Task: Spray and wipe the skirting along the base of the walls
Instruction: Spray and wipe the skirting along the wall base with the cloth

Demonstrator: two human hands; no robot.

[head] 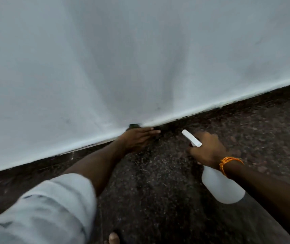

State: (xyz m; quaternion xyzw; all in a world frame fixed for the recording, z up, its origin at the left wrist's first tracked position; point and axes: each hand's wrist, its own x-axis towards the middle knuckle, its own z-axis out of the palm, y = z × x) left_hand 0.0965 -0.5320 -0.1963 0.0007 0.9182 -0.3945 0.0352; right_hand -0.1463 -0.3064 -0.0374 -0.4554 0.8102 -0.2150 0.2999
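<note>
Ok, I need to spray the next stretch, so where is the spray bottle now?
In the head view, right of centre: the right hand grips the spray bottle, nozzle pointing toward the skirting, just right of the left hand.

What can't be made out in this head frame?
Head view only:
- Cloth: mostly under the left hand; only a dark edge shows.
- Bottle: trigger and neck covered by the right hand; fill level unreadable.
- Skirting: dark and blurred; wet or dirty cannot be told.
- Foot: cut off by the bottom edge.
</note>
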